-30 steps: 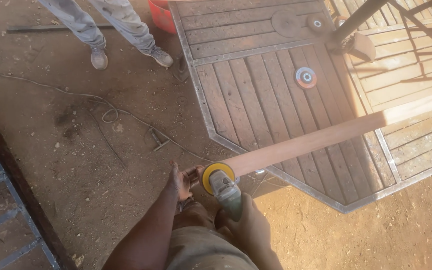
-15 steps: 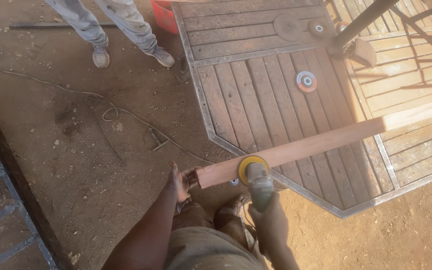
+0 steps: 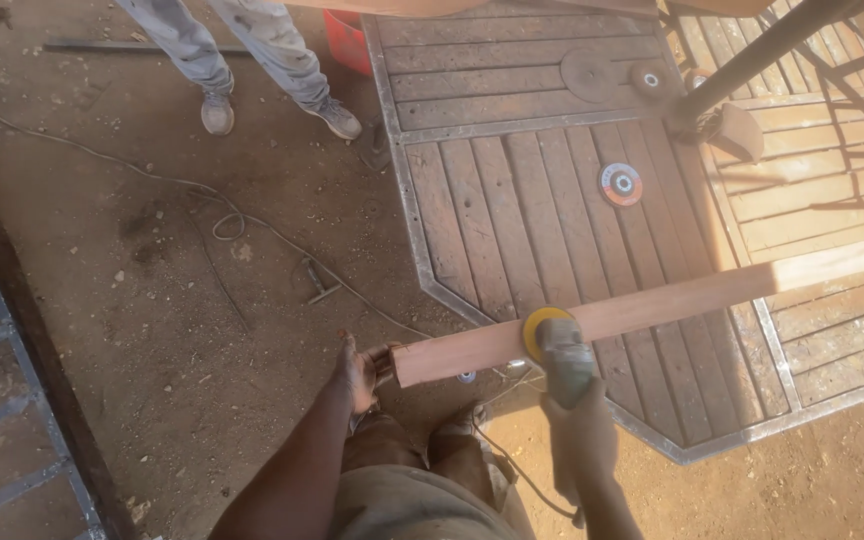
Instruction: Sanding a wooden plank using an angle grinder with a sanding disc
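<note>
Dirt yard; left hand (image 3: 360,375) fingers grip plank (image 3: 642,310) end; right hand (image 3: 580,440) fingers clasp grinder (image 3: 558,352).

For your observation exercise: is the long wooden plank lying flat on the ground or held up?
Held up: the left hand grips the plank by its near end above the tabletop.

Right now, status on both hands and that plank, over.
Left hand steadies wooden plank at its near end. Right hand shut on angle grinder, yellow disc against plank. Power cord trails underfoot.
</note>
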